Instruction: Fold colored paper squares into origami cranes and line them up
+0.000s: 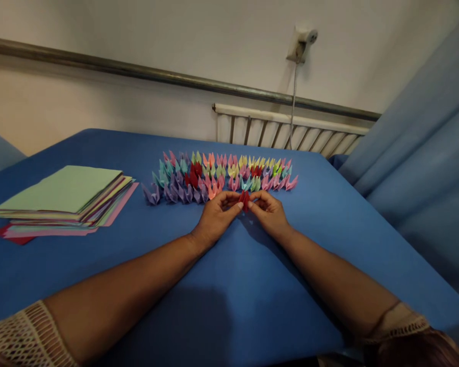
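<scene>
Between my two hands is a small red origami crane, held just in front of the rows of finished paper cranes. My left hand pinches its left side with thumb and forefinger. On the other side, my right hand pinches it the same way. Directly behind, several rows of folded paper cranes in purple, pink, red, teal, green and yellow stand on the blue tabletop.
A stack of coloured square paper, light green on top, lies at the left. Behind the table are a metal rail, a white radiator and a wall socket with a plugged-in cord. A blue curtain hangs at the right.
</scene>
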`<state>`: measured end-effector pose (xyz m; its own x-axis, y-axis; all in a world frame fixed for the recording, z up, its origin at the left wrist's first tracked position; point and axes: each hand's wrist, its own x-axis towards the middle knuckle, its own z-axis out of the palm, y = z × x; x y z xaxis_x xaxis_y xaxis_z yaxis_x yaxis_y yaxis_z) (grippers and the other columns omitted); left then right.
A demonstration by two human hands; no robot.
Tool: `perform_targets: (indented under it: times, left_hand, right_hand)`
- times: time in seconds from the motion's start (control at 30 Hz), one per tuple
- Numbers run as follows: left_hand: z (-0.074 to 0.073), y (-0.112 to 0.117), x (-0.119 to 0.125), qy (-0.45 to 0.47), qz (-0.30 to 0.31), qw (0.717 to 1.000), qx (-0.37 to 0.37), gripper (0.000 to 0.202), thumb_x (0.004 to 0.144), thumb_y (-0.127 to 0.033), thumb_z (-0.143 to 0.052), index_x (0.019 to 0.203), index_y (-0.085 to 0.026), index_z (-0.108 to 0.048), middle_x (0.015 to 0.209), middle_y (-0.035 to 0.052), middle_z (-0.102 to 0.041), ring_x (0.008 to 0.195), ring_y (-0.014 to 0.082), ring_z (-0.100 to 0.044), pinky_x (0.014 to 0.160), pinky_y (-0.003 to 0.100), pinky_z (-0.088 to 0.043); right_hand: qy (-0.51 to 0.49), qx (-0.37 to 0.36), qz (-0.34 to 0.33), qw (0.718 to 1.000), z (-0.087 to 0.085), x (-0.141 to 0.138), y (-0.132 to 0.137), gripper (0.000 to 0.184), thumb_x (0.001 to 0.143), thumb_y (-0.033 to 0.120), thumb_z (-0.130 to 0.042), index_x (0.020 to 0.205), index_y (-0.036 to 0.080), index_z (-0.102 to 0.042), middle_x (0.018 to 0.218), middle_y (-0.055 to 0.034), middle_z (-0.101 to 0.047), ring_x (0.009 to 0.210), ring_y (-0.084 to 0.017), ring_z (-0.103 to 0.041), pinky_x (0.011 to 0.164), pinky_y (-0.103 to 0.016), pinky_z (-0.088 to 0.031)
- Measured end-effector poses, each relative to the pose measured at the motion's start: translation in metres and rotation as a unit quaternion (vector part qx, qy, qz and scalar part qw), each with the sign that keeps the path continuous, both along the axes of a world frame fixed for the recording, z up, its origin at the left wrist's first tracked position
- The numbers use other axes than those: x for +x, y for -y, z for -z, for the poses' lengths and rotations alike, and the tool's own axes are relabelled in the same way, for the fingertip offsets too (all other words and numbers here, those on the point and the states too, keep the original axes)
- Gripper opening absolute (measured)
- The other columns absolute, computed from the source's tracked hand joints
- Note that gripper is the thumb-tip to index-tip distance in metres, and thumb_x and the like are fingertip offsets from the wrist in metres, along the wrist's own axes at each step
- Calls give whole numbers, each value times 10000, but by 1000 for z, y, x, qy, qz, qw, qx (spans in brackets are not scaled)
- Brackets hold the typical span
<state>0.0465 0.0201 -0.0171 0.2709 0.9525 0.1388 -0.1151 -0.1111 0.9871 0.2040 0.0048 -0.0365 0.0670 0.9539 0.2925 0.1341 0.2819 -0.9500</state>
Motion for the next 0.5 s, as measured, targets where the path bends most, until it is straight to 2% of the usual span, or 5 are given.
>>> perform_targets:
  times: [0.2,0.5]
  left_hand:
    - [-3,-1,-2,-17,29,999,21,367,712,-250,-732,1056,-160,-642,1002,53,-681,841,147,-627,807,292,-502]
    - [1,-4,-3,-45,-1,998,34,301,696,-222,-718,989,-168,-675,963,41,-684,803,133,-612,790,271,-488]
  right_hand:
    - [-29,-3,-55,998,-1,6,0,181,758,372,-654,813,223,-567,644,35,-588,547,-118,-534,540,-249,-435]
    - [20,2,-47,999,4,9,-1,137,756,317,-639,801,219,-554,638,34,-589,561,-127,-559,559,-258,-456]
